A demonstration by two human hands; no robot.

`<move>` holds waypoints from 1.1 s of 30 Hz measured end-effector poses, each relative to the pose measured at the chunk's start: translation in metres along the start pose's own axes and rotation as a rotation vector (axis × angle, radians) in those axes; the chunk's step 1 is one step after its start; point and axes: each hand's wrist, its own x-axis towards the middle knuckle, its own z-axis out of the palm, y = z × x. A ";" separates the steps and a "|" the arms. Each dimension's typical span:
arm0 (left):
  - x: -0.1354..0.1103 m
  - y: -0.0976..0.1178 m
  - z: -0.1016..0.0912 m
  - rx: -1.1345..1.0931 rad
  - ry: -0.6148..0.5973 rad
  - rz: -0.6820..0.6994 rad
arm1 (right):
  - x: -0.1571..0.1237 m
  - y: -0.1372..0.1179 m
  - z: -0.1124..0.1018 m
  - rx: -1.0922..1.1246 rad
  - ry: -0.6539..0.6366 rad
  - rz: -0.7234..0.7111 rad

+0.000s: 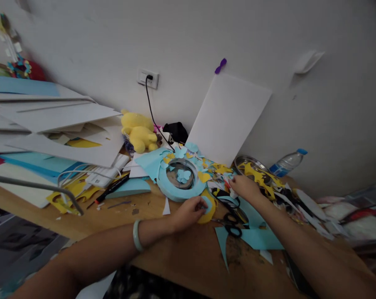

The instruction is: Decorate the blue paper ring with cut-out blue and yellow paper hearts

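Note:
My left hand (190, 212) is closed, its curled fingers at the edge of a yellow paper cutout (209, 216) with a light blue paper piece on it. My right hand (244, 187) reaches into the paper scraps, fingers pinched near a small white and red thing that I cannot make out. Between and beyond the hands lies a light blue paper ring (172, 192), with a blue butterfly-like cutout (184, 176) inside its opening. Yellow and blue cut shapes lie along its far and right edges. Black-handled scissors (234, 231) rest on the table between my forearms.
A metal bowl (240, 160) holds yellow scraps, with a water bottle (289, 162) beside it. A white board (229, 118) leans on the wall. Leftward are a yellow plush toy (139, 128), a white power strip (108, 171), a black pen-like tool (113, 187) and stacked paper (60, 116).

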 end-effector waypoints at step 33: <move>-0.003 0.007 -0.003 0.005 -0.151 0.230 | 0.008 -0.195 0.032 0.663 0.022 -0.391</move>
